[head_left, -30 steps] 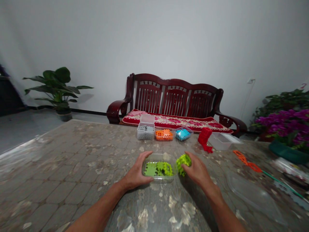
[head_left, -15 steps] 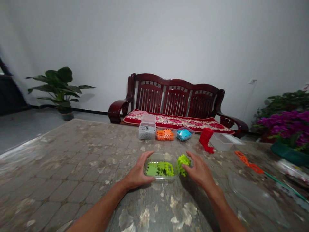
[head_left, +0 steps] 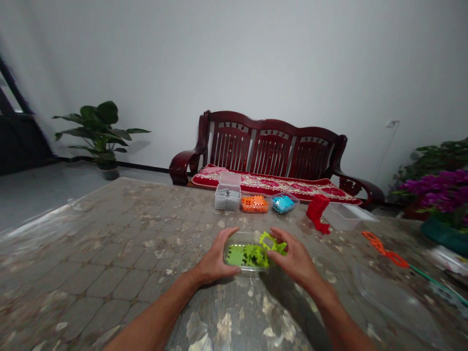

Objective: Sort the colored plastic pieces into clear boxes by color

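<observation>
A clear plastic box stands on the table in front of me, with flat green interlocking pieces lying in it. My left hand grips the box's left end, thumb on the near side and fingers on the far side. Over the box's right end, my right hand is closed on yellow-green interlocking pieces. Part of those pieces is hidden behind its fingers, so I cannot tell whether they are joined.
Beyond stand boxes of grey, orange and blue pieces. Right of them are a red built shape and a white container. Orange linked pieces and a clear lid lie at the right.
My right hand has moved left with the yellow-green pieces, from beside the box to over its right end. My left hand keeps its hold. The whole view has shifted slightly.
</observation>
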Motion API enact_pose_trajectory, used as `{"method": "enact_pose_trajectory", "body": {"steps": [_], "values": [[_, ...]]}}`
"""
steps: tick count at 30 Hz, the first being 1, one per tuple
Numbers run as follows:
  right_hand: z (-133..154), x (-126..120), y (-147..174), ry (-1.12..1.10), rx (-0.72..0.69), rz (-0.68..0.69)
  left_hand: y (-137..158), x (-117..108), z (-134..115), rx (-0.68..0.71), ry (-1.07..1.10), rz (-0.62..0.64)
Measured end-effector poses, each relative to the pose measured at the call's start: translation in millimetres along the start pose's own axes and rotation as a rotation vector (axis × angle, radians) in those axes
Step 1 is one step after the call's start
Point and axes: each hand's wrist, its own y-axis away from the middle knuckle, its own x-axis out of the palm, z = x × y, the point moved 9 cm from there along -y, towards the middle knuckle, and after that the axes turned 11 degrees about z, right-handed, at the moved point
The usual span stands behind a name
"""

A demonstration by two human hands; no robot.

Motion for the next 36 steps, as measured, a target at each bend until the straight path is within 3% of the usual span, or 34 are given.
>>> {"method": "enact_pose_trajectory", "body": {"steps": [5, 12, 15, 21, 26, 36], "values": [[44, 43, -12, 0.143, -0.093, 0.208, 0, 1, 2, 0.007, 0.006, -0.001], [62, 69, -24, 0.242, -0.165, 0.262, -1, 2, 2, 0.026, 0.011, -0.009], [54, 58, -24, 0.22, -0.164, 0.169, -1, 2, 2, 0.03, 0.01, -0.012], [6, -6, -17, 0.273, 0.006, -0.123, -2, 2, 3, 0.008, 0.028, -0.004], [-27, -29, -7, 0.417, 0.164, -0.088, -2, 2, 3, -0.013, 0.033, 0.002], [-25, -27, 0, 0.543, 0.264, -0.025, -1, 1, 3, -0.016, 0.032, 0.01]]}}
